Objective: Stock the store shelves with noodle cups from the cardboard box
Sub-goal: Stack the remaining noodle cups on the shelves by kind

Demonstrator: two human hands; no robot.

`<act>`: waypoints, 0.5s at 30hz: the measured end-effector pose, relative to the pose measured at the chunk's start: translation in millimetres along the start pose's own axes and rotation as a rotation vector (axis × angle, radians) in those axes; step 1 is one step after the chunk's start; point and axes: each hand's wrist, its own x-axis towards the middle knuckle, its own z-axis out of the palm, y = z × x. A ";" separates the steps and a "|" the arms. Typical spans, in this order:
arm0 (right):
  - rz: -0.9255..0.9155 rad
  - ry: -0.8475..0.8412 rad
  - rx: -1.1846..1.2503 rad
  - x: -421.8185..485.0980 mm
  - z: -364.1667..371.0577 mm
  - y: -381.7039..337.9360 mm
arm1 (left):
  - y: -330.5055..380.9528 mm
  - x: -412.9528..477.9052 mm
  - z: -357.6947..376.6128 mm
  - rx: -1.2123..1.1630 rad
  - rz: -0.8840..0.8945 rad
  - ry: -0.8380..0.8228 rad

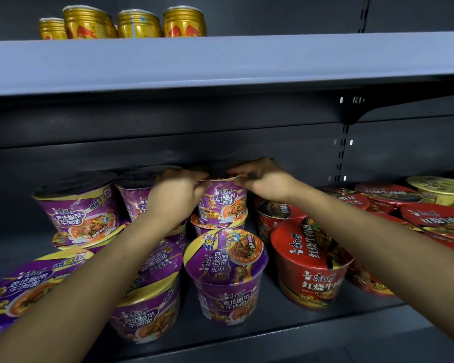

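Left hand (176, 195), right hand (265, 182): each grip is clamped on the rim of the purple noodle cup (224, 203). The cup seems to rest atop a lower purple cup (215, 224), at the back of the shelf (286, 326).

Risk: the stack has a narrow base, so an uneven release could topple it onto the front purple cup (226, 271).

Red cups (309, 263) crowd just beside it. The upper shelf (220, 61) limits lift. Cardboard box not in view.

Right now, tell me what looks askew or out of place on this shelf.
The front-left purple cup looks tipped, its lid facing outward rather than up. The stacked purple cup behind it leans left, though the wide lens may exaggerate that. The held cup, between left hand and right hand, sits upright. No spills show.
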 end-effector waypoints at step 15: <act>0.008 0.012 0.058 1.4 1.2 5.9 | 2.9 -1.7 -0.8 0.009 -0.020 0.020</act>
